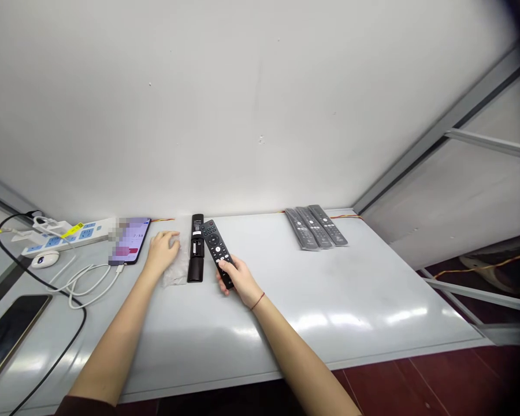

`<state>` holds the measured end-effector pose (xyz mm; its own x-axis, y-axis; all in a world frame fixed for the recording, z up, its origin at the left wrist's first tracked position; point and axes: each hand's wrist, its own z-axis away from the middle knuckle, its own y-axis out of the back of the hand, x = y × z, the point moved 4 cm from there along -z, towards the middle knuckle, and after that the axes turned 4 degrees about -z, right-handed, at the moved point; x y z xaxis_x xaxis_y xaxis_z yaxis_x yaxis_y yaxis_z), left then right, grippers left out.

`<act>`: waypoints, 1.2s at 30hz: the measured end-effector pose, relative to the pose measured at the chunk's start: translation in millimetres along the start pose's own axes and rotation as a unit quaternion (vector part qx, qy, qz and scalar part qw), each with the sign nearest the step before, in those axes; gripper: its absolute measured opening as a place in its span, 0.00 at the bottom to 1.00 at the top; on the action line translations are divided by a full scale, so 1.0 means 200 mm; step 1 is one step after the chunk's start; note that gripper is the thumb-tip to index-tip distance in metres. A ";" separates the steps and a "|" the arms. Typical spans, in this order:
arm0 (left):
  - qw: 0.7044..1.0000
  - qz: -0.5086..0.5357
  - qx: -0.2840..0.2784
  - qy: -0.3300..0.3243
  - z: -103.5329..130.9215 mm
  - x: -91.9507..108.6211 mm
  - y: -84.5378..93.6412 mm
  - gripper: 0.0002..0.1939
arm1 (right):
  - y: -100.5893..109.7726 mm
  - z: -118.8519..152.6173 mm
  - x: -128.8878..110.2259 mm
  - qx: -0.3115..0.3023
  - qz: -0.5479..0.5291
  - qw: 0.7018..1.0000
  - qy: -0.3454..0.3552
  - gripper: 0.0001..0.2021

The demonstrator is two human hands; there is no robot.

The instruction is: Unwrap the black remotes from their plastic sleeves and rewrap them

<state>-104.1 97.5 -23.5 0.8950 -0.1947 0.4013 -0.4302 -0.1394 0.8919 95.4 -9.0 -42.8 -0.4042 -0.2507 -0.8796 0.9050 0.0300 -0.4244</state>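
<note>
My right hand [239, 278] is closed around the lower end of a black remote control [216, 247], thumb on its button side. Its top end reaches over the edge of a second remote control [196, 267], which lies face down with its battery compartment open. To the left of that one, my left hand [162, 254] rests at some clear plastic bags [177, 267], fingers stretched out and thumb apart, with nothing gripped.
Three remote controls in clear sleeves [316, 226] lie side by side at the back right. On the left are a phone with a lit screen [132, 240], a power strip [86, 232], white cables [91, 303], a white earphone case [45, 260] and a dark phone [13, 332]. A wall [260, 144] stands behind.
</note>
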 end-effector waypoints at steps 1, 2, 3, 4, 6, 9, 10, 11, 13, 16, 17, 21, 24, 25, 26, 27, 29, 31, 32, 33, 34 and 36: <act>1.000 -0.028 0.011 0.001 0.00 0.00 0.00 0.19 | 0.00 0.00 0.00 0.000 0.001 1.000 0.000 0.15; 0.998 -0.052 0.020 0.003 0.00 0.00 0.01 0.21 | 0.00 0.00 0.00 -0.001 0.001 1.000 0.000 0.15; 0.997 -0.070 0.024 0.000 0.00 0.01 0.01 0.22 | 0.00 0.00 0.00 -0.002 0.001 1.000 -0.001 0.15; 0.996 -0.080 0.024 -0.010 -0.01 0.02 0.01 0.23 | 0.00 0.00 0.00 -0.003 0.002 1.000 0.000 0.15; 0.995 -0.083 0.010 -0.049 -0.04 0.05 0.00 0.24 | -0.01 0.00 -0.01 -0.005 0.002 1.000 0.000 0.15; 0.993 -0.074 -0.034 -0.083 -0.10 0.08 -0.05 0.25 | -0.01 0.00 -0.01 -0.003 -0.003 1.000 -0.006 0.14; 0.993 -0.071 -0.051 -0.082 -0.11 0.08 -0.07 0.25 | -0.01 0.00 -0.01 -0.001 -0.005 1.000 -0.008 0.14; 0.992 -0.070 -0.067 -0.079 -0.12 0.07 -0.10 0.25 | -0.01 0.00 -0.01 0.001 -0.006 1.000 -0.009 0.14; 0.991 -0.072 -0.091 -0.071 -0.12 0.07 -0.14 0.26 | -0.01 -0.01 -0.01 0.003 -0.005 1.000 -0.009 0.15; 0.990 -0.074 -0.100 -0.068 -0.11 0.06 -0.18 0.25 | -0.01 0.00 -0.01 0.006 -0.005 1.000 -0.011 0.16; 0.990 -0.073 -0.101 -0.068 -0.10 0.05 -0.18 0.25 | -0.01 0.00 -0.01 0.007 -0.006 1.000 -0.013 0.16; 0.993 -0.048 -0.087 -0.068 -0.10 0.06 -0.16 0.24 | -0.01 -0.01 -0.01 0.008 -0.015 1.000 -0.016 0.15; 0.996 0.046 0.006 -0.072 -0.09 0.15 -0.07 0.23 | -0.01 -0.01 -0.01 0.011 -0.050 0.998 -0.037 0.16; 0.991 0.108 0.039 -0.065 -0.07 0.19 -0.04 0.23 | -0.01 -0.02 0.00 0.009 -0.067 0.996 -0.049 0.17; 0.979 0.191 0.062 -0.046 -0.06 0.24 -0.02 0.23 | -0.01 -0.02 0.00 0.005 -0.085 0.994 -0.061 0.18; 0.956 0.285 0.062 -0.017 -0.04 0.29 -0.02 0.23 | -0.01 -0.02 0.01 -0.001 -0.104 0.992 -0.069 0.19; 0.865 0.495 0.018 0.083 0.02 0.39 -0.06 0.23 | -0.01 -0.02 0.01 -0.016 -0.132 0.988 -0.073 0.21; 0.742 0.650 -0.054 0.156 0.08 0.50 -0.12 0.25 | 0.00 -0.01 0.01 -0.031 -0.146 0.986 -0.070 0.21; 0.693 0.695 -0.077 0.176 0.11 0.55 -0.14 0.25 | 0.00 -0.01 0.01 -0.039 -0.151 0.985 -0.069 0.21; 0.657 0.722 -0.094 0.194 0.13 0.58 -0.15 0.25 | 0.00 0.00 0.00 -0.049 -0.157 0.984 -0.070 0.21; 0.635 0.737 -0.098 0.208 0.15 0.60 -0.16 0.25 | 0.00 0.00 0.00 -0.061 -0.163 0.982 -0.074 0.20; 0.613 0.751 -0.093 0.227 0.17 0.61 -0.15 0.24 | -0.01 0.02 0.00 -0.086 -0.178 0.976 -0.090 0.19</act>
<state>13.6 44.6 -9.3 -0.5347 0.3289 0.7784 -0.8266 -0.0122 -0.5627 94.7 -11.9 -40.6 -0.6453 -0.4405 -0.6241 0.6691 0.0682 -0.7400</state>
